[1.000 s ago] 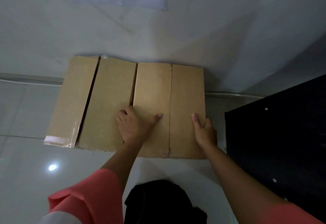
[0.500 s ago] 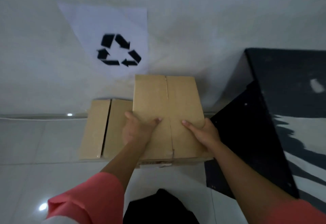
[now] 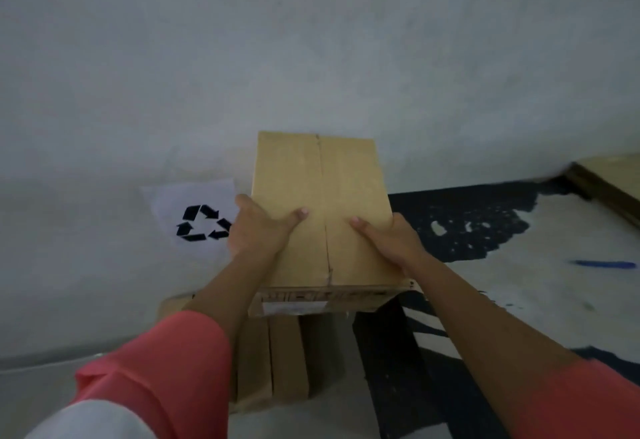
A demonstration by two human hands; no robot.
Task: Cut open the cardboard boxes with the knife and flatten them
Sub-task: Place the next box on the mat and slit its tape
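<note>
Your left hand (image 3: 261, 229) grips the flattened cardboard box (image 3: 320, 189) by its left edge, thumb on top | your right hand (image 3: 389, 241) grips its right edge | box held up, above floor cardboard (image 3: 277, 362).

The way ahead is blocked by the wall (image 3: 311, 40); the space below the box (image 3: 318, 179) is taken by cardboard (image 3: 287, 362).

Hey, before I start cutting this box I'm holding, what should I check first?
1. Grip on the cardboard box: ok, left hand and right hand hold its sides.
2. Knife in hand: not ok, both hands are taken.
3. Knife located: cannot tell; a blue object at right is blurred.
4. Top flaps open: not ok, they lie shut.
5. Set-down spot: ok, flattened cardboard lies below.
</note>
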